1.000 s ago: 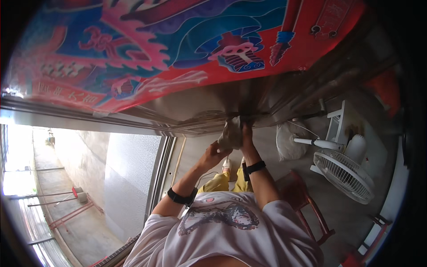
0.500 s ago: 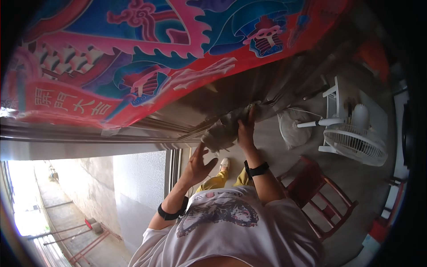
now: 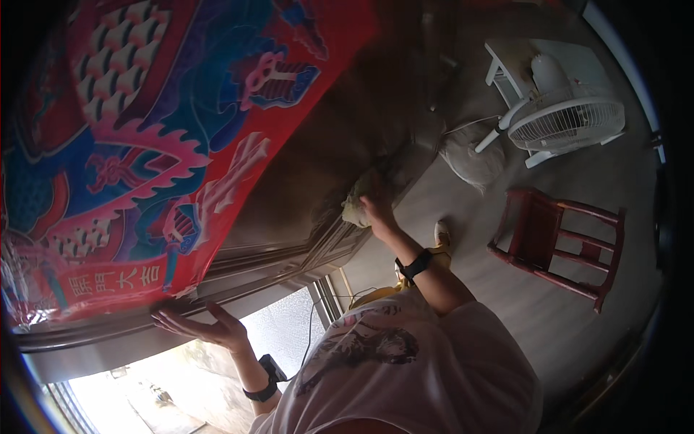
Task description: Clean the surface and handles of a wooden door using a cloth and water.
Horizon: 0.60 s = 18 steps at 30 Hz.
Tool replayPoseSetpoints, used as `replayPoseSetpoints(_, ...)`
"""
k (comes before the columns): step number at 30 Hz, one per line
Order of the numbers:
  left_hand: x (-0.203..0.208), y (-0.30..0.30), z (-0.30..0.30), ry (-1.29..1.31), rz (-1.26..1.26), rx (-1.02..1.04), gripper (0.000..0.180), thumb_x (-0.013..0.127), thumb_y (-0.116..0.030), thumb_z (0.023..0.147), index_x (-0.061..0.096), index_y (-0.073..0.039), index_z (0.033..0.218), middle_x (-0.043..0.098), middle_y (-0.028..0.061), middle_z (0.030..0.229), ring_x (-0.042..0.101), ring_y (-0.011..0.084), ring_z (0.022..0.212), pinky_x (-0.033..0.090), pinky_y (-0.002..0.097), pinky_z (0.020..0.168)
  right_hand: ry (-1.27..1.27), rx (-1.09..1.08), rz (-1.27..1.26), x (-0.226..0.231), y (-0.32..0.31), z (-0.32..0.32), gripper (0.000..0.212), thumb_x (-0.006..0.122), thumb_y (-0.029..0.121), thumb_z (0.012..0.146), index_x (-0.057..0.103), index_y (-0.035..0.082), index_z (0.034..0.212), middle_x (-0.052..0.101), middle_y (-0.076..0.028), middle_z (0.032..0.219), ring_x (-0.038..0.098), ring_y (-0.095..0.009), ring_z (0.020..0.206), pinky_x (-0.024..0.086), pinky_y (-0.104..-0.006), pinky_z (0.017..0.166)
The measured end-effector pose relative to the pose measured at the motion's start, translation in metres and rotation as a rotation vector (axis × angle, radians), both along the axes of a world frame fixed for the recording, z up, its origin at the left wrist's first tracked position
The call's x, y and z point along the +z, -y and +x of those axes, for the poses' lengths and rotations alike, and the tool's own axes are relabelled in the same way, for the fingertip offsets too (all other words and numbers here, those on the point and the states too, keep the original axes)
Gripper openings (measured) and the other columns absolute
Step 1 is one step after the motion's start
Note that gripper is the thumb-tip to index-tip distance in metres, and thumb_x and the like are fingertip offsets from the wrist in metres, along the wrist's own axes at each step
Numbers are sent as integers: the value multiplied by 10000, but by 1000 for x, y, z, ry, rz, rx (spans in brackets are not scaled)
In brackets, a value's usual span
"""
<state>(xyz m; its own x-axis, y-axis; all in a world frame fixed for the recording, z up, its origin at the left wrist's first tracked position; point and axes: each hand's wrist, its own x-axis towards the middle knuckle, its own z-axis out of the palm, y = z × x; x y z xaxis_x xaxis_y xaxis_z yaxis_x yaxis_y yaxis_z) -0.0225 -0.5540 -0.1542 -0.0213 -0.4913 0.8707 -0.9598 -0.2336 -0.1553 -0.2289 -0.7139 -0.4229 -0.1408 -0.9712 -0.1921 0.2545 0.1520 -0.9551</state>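
Note:
A crumpled greyish cloth is gripped in my right hand, which presses it against the dark, shiny door panel. Off to the left, my left hand has its fingers stretched and spread, with nothing in it. It is beside the door's left edge, below a large red and blue poster with a colourful painted figure. The poster covers much of the door's face. Part of the cloth is hidden behind my right fingers.
To the right stands a red wooden chair. Farther back, a white fan is by a small white table, with a pale plastic bag on the floor. A bright doorway opens at the lower left.
My left hand has moved away from the cloth, down and to the left. My right hand keeps the cloth against the door. The view has turned, so the poster now appears steeper.

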Motion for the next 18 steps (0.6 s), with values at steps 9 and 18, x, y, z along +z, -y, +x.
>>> replayPoseSetpoints(9, -17, 21, 25, 190, -99, 96, 713, 347, -477, 845, 159, 11, 1329, 122, 235, 1378, 66, 395, 1279, 56, 548, 997, -55, -414, -285, 3, 74, -41, 608, 446, 137, 829, 141, 72, 1351, 260, -75, 1341, 233, -176, 1251, 201, -285, 1002)
replayPoseSetpoints(18, -16, 22, 27, 229, -93, 156, 707, 331, -472, 843, 155, 10, 1329, 118, 218, 1382, 56, 383, 1282, 54, 549, 1003, 511, -173, -128, -15, 100, -84, 596, 421, -83, 732, 300, 44, 1302, 376, -64, 1279, 331, -154, 1182, 277, -256, 950)
